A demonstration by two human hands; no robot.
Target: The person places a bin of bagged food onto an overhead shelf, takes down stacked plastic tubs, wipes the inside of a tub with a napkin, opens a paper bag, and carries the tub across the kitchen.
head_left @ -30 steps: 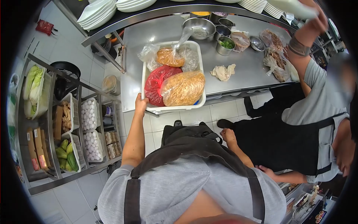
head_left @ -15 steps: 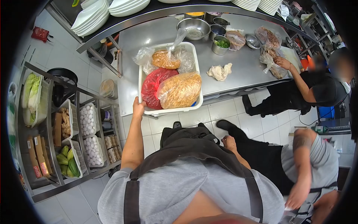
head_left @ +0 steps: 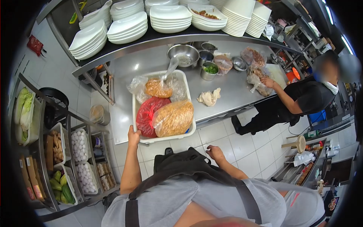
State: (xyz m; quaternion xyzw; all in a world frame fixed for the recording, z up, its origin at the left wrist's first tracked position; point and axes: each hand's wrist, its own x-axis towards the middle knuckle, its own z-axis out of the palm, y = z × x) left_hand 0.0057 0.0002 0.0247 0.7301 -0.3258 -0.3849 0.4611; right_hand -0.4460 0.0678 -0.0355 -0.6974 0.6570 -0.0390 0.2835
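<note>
White tray, loaded with bags, overhangs the near edge of the desk; my left hand grips it, right hand empty, fingers half-curled.

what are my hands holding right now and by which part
The left hand holds the white tub by its rim, at the near left corner; the right hand holds nothing that shows.

The red bag is partly hidden by the large clear bag.
</note>
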